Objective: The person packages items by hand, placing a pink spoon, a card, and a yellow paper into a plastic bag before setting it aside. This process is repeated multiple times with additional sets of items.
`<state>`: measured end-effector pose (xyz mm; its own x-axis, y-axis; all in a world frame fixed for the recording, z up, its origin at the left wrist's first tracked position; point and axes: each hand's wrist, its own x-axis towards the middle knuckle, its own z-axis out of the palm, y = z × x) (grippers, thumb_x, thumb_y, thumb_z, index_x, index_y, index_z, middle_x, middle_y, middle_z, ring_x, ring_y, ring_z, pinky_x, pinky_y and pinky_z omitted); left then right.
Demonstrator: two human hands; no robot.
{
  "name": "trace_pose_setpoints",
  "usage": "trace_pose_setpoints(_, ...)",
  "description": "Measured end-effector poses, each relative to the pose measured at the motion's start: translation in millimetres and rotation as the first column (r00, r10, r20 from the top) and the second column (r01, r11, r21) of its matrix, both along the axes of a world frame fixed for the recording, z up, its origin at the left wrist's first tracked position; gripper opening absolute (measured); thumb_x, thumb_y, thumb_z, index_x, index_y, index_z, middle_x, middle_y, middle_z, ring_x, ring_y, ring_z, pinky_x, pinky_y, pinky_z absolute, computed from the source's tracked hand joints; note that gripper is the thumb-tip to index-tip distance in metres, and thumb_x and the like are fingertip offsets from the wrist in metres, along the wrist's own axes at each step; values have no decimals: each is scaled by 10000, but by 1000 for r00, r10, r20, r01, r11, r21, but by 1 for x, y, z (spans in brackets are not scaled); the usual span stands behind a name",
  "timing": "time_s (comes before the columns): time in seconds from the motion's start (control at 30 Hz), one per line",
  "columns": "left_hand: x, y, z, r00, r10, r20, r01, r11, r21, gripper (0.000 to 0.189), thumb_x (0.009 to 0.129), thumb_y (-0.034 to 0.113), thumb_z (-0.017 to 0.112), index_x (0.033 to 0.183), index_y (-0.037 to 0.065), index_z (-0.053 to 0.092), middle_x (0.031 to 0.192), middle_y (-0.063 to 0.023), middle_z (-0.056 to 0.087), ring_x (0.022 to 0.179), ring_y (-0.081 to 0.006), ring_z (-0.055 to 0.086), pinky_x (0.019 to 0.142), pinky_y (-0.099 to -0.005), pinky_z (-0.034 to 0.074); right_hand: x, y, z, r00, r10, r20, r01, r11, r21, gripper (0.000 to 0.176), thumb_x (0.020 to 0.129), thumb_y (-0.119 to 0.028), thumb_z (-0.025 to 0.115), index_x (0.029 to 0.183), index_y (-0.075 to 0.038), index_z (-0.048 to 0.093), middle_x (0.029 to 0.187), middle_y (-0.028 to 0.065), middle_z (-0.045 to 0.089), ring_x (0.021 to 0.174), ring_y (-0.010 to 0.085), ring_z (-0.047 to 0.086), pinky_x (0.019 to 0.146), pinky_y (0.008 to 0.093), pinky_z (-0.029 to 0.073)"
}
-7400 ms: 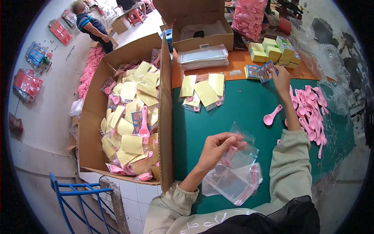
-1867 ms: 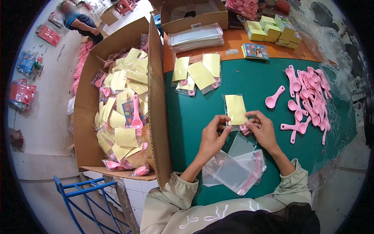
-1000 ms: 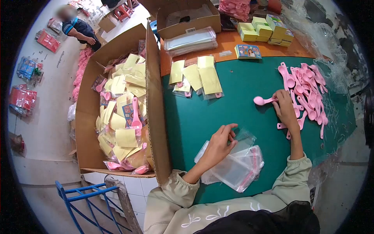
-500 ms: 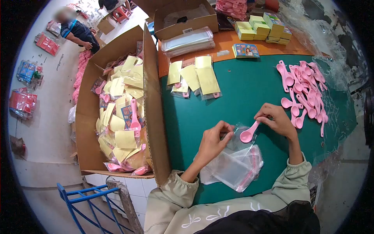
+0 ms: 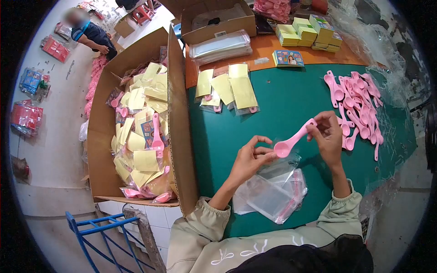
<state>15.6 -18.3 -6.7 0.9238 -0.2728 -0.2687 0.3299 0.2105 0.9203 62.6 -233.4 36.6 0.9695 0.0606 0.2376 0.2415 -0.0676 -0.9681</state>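
Observation:
A pink measuring spoon (image 5: 298, 138) is held up over the table, its handle end pinched by my right hand (image 5: 328, 136). Its bowl is at the fingertips of my left hand (image 5: 251, 160), which is closed on a clear plastic bag (image 5: 291, 160); the bag's mouth is hard to make out. Under both hands lies a loose stack of clear plastic bags (image 5: 268, 193), one with a reddish seal strip. To the right is a pile of pink spoons (image 5: 359, 107) on the green table top (image 5: 287, 100).
On my left stands a large cardboard box (image 5: 184, 136) full of bagged spoons with yellow cards. Several packed bags (image 5: 239, 88) lie ahead. Card stacks (image 5: 314, 32), printed cards (image 5: 288, 58) and flat plastic sleeves (image 5: 221, 48) line the back. A person (image 5: 93, 36) stands far left.
My right hand has raised the spoon and tilted its handle upward. The bowl has moved left, to my left fingertips. The bag stack stays where it was.

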Motion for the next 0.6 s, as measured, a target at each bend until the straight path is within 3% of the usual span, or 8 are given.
trace_pose_setpoints(0.03, 0, 0, -1, 1000, -2, -11, 2, 1000, -17, 296, 854, 82, 630, 1095, 10, 473, 854, -89, 681, 788, -94, 629, 669, -228, 506, 0, 0, -1, 1000, 19, -7, -19, 999, -36, 199, 812, 0, 643, 938, -5, 489, 775, 67, 601, 609, 85, 566, 536, 199, 464)
trace_pose_setpoints(0.13, 2, 1, 5, 996, -86, -40, 91, 984, 151, 306, 875, 83, 604, 1135, 4, 463, 915, -96, 665, 815, -105, 616, 754, -236, 492, -3, 2, -1, 997, 57, -55, -61, 996, -68, 190, 803, -9, 658, 908, 1, 500, 767, 65, 609, 605, 84, 571, 544, 203, 467)
trace_pose_setpoints(0.33, -1, -11, -4, 989, -113, 94, 119, 991, -61, 326, 930, 175, 535, 1200, 1, 483, 931, -65, 654, 821, -89, 596, 737, -229, 472, -9, 7, -5, 971, 240, -10, -237, 952, -195, 146, 792, -38, 677, 849, 8, 551, 765, 60, 619, 656, 85, 585, 614, 230, 485)
trace_pose_setpoints(0.37, -2, -14, -4, 993, -57, 103, 64, 996, -64, 291, 934, 181, 524, 1164, 3, 517, 907, -55, 656, 801, -83, 591, 696, -224, 465, -9, 8, -5, 961, 276, 6, -269, 943, -197, 142, 791, -44, 680, 845, 9, 560, 764, 59, 619, 665, 86, 586, 629, 234, 487)
trace_pose_setpoints(0.43, -3, -18, -2, 991, 55, 119, -46, 996, -77, 254, 941, 195, 502, 1090, 7, 585, 860, -33, 659, 761, -72, 581, 613, -215, 452, -9, 7, -3, 984, 178, -25, -180, 979, -92, 137, 809, -71, 672, 851, 6, 568, 784, 64, 619, 693, 91, 589, 642, 229, 486)
trace_pose_setpoints(0.53, 2, 1, 6, 957, -240, 163, 169, 919, 356, 307, 959, 240, 457, 963, -4, 642, 754, -31, 650, 689, -64, 553, 589, -211, 436, -8, -1, -3, 987, 159, 6, -158, 985, -61, 233, 850, -219, 641, 873, 5, 579, 847, 74, 624, 776, 107, 588, 705, 262, 483)
trace_pose_setpoints(0.57, 2, -1, 9, 968, -190, 167, 139, 950, 278, 319, 960, 246, 452, 934, -4, 649, 727, -35, 643, 668, -61, 541, 579, -208, 428, -7, -3, -3, 984, 174, 32, -171, 983, -73, 294, 866, -286, 627, 883, 4, 583, 875, 78, 627, 811, 114, 586, 733, 281, 482)
trace_pose_setpoints(0.6, 0, -4, 11, 976, -140, 166, 106, 974, 199, 334, 961, 251, 447, 904, -4, 656, 699, -38, 637, 648, -58, 528, 570, -206, 420, -5, -1, 0, 948, 299, 112, -277, 944, -181, 365, 869, -361, 587, 886, 3, 589, 920, 80, 623, 848, 128, 580, 768, 302, 471)
